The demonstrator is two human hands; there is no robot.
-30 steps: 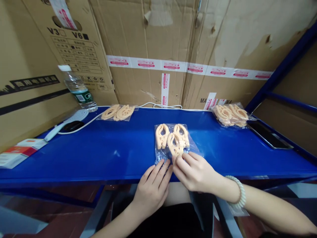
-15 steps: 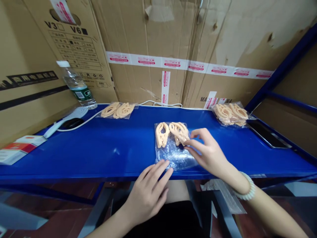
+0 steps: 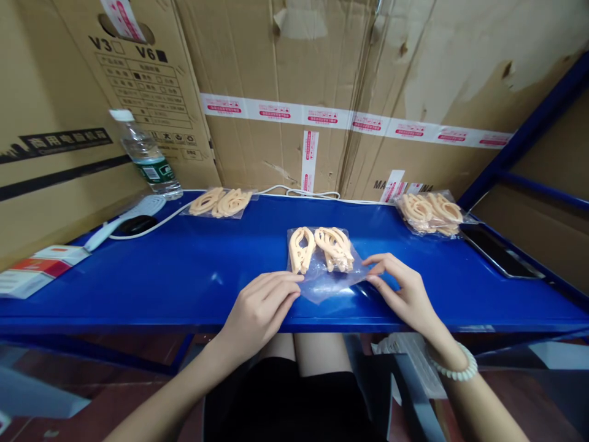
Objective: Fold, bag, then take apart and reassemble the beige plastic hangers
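We see the 2 hands apart, at opposite sides of a clear plastic bag (image 3: 319,287) lying near the front edge of the blue table (image 3: 184,282). The left hand (image 3: 262,310) pinches the film at the bag's near-left edge, fingertips and thumb drawn together; the right hand (image 3: 407,298) nips the near-right corner between thumb and forefinger, its other fingers loosely bent. We judge that gripping opposite sides keeps the loose film spread and leaves the pieces untouched.

Toward the bag's far end we find beige looped pieces: a left piece (image 3: 302,250) sits alone, while the right pieces (image 3: 335,247) overlap in a small pile. They seem bunched there so that the near part of the film is free for the fingers; we cannot tell exactly how many overlap.

At the back, a left packet (image 3: 219,202) and a right packet (image 3: 430,212) hold similar pieces, probably set there to leave us working room in the middle. The bottle (image 3: 154,166) and the phone (image 3: 499,250) stand or lie toward the sides, out of the hands' way, we think.
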